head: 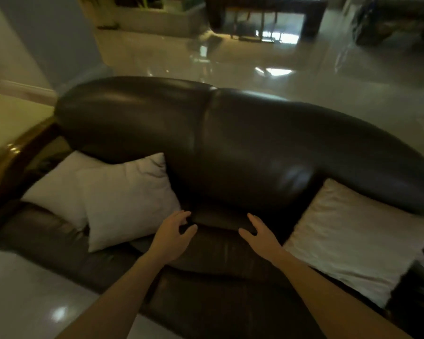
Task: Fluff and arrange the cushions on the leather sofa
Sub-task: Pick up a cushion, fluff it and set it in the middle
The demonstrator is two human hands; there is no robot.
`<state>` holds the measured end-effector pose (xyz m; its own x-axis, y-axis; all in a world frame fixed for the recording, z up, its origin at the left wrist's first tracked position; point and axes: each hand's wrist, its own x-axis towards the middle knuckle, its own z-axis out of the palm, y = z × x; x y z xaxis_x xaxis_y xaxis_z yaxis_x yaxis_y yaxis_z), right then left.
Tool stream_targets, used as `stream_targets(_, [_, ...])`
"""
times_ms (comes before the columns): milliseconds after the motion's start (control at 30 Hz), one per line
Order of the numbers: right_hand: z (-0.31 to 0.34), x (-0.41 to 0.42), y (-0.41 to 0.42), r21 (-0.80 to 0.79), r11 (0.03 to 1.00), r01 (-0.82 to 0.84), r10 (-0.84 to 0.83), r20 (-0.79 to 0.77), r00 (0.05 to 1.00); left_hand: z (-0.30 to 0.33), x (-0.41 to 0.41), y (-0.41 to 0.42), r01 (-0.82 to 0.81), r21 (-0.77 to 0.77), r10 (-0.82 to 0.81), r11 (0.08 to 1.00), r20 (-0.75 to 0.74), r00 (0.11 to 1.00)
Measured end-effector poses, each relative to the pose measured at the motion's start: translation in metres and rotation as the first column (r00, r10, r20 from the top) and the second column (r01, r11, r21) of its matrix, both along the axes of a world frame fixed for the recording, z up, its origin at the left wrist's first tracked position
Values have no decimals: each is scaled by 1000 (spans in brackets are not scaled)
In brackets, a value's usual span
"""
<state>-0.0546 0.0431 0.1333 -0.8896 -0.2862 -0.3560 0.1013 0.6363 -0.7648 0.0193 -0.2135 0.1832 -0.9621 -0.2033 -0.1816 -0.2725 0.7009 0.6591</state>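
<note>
A dark brown leather sofa (242,148) fills the middle of the view. Two white cushions lean at its left end: the front cushion (125,199) overlaps the rear cushion (56,189). A third white cushion (353,241) lies tilted against the backrest at the right end. My left hand (173,234) hovers over the bare seat just right of the front left cushion, fingers apart, holding nothing. My right hand (260,234) is also open above the seat, a short way left of the right cushion. Neither hand touches a cushion.
A glossy tiled floor (255,74) stretches behind the sofa, and lighter floor (22,289) lies at the lower left. A wooden-edged surface (12,148) stands beside the sofa's left arm. Dark furniture (267,18) stands far back.
</note>
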Motion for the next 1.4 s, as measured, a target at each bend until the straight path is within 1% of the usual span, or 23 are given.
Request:
stream_targets(133, [11,5,-63,2,1000,-15,15,-9,1000,1,34,-67,-90,38,91,995,-5,996])
stream_targets(300, [8,9,-115,5,1000,-3,3,61,998,-2,61,-130,-256,120,256,959,12,967])
stream_targets(600, [-29,-19,-199,-13,1000,21,-19,193,981,-26,71,-233,-461,212,434,862,162,886])
stream_targets(767, [-59,-57,-258,-31,999,42,-32,256,966,-46,43,-302,-500,190,456,845,232,859])
stream_targets(967, [-96,-97,-319,-2,991,130,-121,353,928,-67,-5,-379,-540,171,476,824,310,823])
stream_targets(1100, [-100,-109,-338,7,990,138,-130,393,910,-82,-20,-407,-617,192,534,764,348,770])
stream_targets(1133, [-110,-119,-349,19,988,151,-146,403,903,-95,-30,-423,-625,200,529,754,379,760])
stream_targets(1267, [-109,-130,-358,4,983,182,-169,398,902,-107,-43,-441,-658,220,527,720,444,725])
stream_targets(1400, [-126,-146,-379,32,976,216,-209,412,887,-138,-71,-473,-651,231,482,723,508,714])
